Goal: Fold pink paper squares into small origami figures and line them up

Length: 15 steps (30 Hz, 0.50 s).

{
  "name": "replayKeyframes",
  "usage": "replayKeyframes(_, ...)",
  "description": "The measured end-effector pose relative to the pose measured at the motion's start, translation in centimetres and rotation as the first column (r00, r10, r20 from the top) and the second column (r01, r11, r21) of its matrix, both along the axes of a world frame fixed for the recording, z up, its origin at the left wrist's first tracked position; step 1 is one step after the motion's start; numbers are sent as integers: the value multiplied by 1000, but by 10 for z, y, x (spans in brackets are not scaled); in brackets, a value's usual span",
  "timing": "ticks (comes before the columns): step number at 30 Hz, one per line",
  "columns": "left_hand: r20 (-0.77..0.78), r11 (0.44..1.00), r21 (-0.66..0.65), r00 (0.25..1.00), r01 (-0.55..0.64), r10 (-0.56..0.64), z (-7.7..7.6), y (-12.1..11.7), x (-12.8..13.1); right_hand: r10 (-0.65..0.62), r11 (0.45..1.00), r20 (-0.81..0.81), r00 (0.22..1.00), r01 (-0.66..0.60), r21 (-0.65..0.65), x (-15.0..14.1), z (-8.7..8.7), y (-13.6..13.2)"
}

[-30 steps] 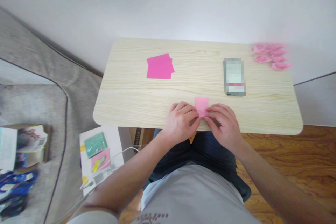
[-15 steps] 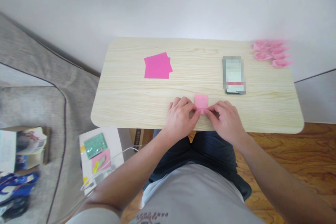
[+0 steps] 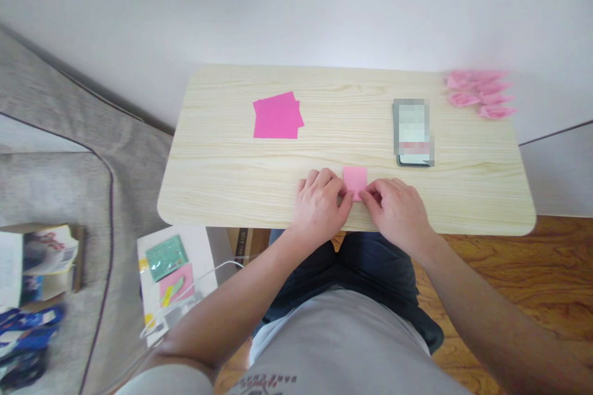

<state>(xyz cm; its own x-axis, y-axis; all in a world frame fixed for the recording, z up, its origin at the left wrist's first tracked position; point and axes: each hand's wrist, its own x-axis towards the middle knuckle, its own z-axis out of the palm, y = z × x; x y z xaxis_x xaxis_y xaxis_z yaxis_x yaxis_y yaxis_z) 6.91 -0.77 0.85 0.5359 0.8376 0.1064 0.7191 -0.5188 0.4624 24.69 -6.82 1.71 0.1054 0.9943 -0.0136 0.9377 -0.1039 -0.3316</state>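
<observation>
Head view shows the light-pink folded paper [image 3: 355, 177] on the worktop [image 3: 222, 179] near its front edge, squarely between the hands, neither clearly nearer, left hand [image 3: 319, 207] and right hand [image 3: 399, 211] each pinching a near corner, its long axis pointing away from the body.

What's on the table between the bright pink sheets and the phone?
Just bare tabletop separates the bright pink sheets from the phone, as the head view shows; the light pink paper sits nearer the person.

The shirt [image 3: 333, 345] reads "DARE"; the brown box [image 3: 243, 239] shows "5128".
</observation>
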Motion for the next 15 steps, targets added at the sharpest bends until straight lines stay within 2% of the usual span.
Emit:
replayKeyframes(6,-13,1000,14,1000,6,-5,-1,-1,0,-35,992,-61,998,42,123,-3,-9,-12)
replayKeyframes(10,-37,999,33,999,12,-11,-1,-1,0,-67,987,-133,989,85,139,-1,-13,-19)
replayKeyframes(15,-40,999,31,999,21,-20,-1,-1,-1,-87,985,-128,988,105,138,0,-13,-19)
